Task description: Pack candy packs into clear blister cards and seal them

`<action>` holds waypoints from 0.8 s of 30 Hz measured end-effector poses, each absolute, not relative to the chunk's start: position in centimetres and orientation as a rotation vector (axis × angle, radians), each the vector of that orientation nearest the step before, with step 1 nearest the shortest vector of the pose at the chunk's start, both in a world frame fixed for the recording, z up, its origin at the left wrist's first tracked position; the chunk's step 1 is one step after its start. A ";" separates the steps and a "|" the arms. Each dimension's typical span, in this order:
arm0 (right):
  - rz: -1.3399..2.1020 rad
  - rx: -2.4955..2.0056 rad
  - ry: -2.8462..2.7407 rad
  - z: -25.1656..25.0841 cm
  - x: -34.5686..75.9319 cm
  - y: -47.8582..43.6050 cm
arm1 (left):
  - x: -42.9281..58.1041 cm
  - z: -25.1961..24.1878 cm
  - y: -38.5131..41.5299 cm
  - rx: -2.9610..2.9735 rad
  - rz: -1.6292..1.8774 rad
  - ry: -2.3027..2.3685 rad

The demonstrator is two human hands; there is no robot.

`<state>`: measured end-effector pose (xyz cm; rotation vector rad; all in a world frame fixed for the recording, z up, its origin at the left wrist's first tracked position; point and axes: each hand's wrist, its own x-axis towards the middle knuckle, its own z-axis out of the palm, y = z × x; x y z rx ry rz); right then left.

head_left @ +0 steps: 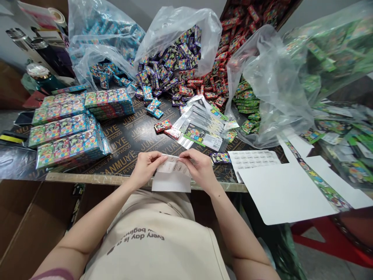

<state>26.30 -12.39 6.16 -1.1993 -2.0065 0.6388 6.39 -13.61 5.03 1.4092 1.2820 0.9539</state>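
Observation:
At the table's front edge, my left hand (145,168) and my right hand (200,169) pinch the upper corners of a small label sheet (171,182). Its upper part bears rows of faint printed marks, and its plain white lower part hangs over the edge. Just beyond my fingers lie a stack of clear printed packets (201,130) and a red small box (162,125). A purple small box (220,158) rests to the right of my right hand, beside a white sheet of printed labels (255,158).
Stacked wrapped packs (70,144) stand at left. Across the back are bags of blue (107,29), purple (175,54) and green small boxes (329,58), plus a red heap (224,70). White card (287,194) overhangs the front right edge. Bottles (42,74) stand far left.

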 end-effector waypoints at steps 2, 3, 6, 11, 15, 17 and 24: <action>0.501 -1.152 -2.008 5.9 26.3 -12.4 | 6.5 5.2 -13.7 1.401 0.963 1.295; 0.435 -1.124 -2.015 5.8 26.3 -12.4 | 6.5 5.2 -13.7 1.391 0.966 1.295; 0.338 -1.063 -2.056 5.6 26.1 -12.3 | 6.8 5.3 -13.8 1.368 0.968 1.288; 0.457 -1.074 -2.089 6.1 25.8 -12.1 | 7.1 5.1 -13.8 1.356 0.957 1.272; 0.520 -1.227 -1.819 5.9 27.4 -11.7 | 6.7 4.4 -13.3 1.234 1.011 1.274; 0.681 -1.296 -1.669 5.0 28.7 -11.3 | 6.5 3.7 -12.9 1.157 1.038 1.260; 0.609 -1.556 -1.743 -0.1 33.1 -11.0 | 7.3 -0.6 -10.1 0.910 1.055 1.283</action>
